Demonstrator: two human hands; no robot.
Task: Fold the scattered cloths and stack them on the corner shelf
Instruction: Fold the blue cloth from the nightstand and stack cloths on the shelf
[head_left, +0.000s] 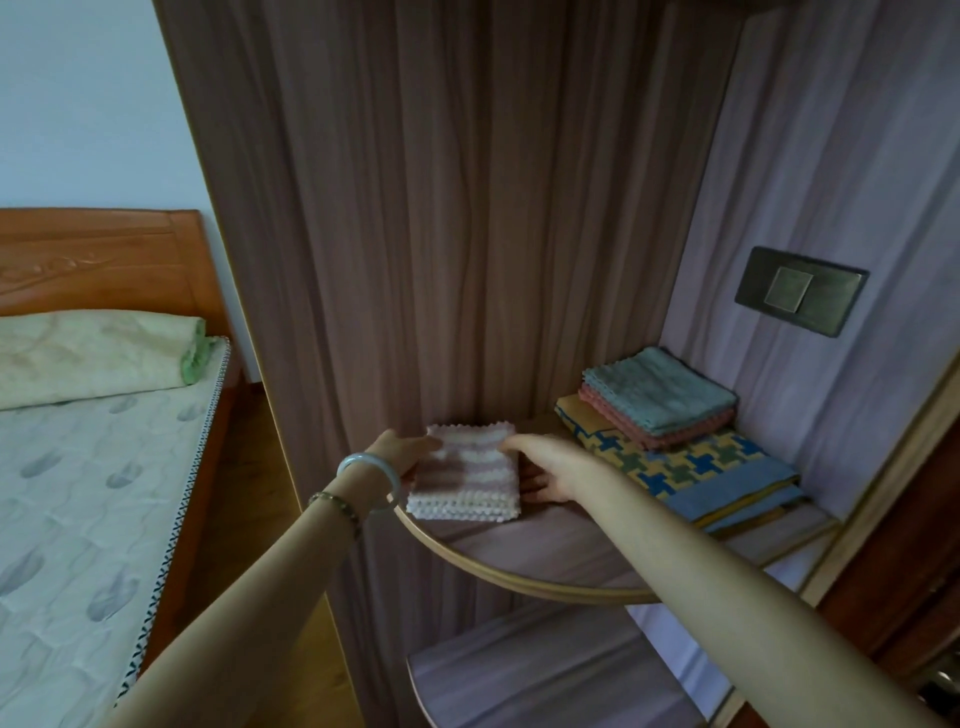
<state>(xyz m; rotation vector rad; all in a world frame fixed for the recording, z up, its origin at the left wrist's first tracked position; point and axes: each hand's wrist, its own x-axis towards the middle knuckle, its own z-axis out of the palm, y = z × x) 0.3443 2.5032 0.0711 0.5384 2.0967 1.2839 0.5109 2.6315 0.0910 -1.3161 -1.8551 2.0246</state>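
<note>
Pink and white stripes, that's the striped cloth (465, 470) I've got folded into a small square, sitting at roughly 6 o'clock from the middle of my view, over the left part of the corner shelf (524, 553). My left hand (402, 452) has it by the 9 o'clock edge and my right hand (545, 470) by the 3 o'clock edge. On each side the thumb is on top and the fingers are tucked underneath, so both are pinching it. Honestly can't tell if the cloth is flat on the wood or a hair above it.

Over at 2 o'clock from the striped one, near but not touching, is the pile: a teal cloth (657, 389) on top of a dusty red cloth (662, 431), and both lie on the far end of a bigger yellow and blue patterned cloth (680, 465), which is tight against the right wall.

Other stuff: pale bangle (370, 475) and a bead bracelet (337, 505) on my left wrist, a dark switch plate (800, 291) on the wall at 2 o'clock, a lower shelf (545, 680) at 6 o'clock, and the bed (78, 493) with a green pillow (98, 353) out at 9 o'clock.
</note>
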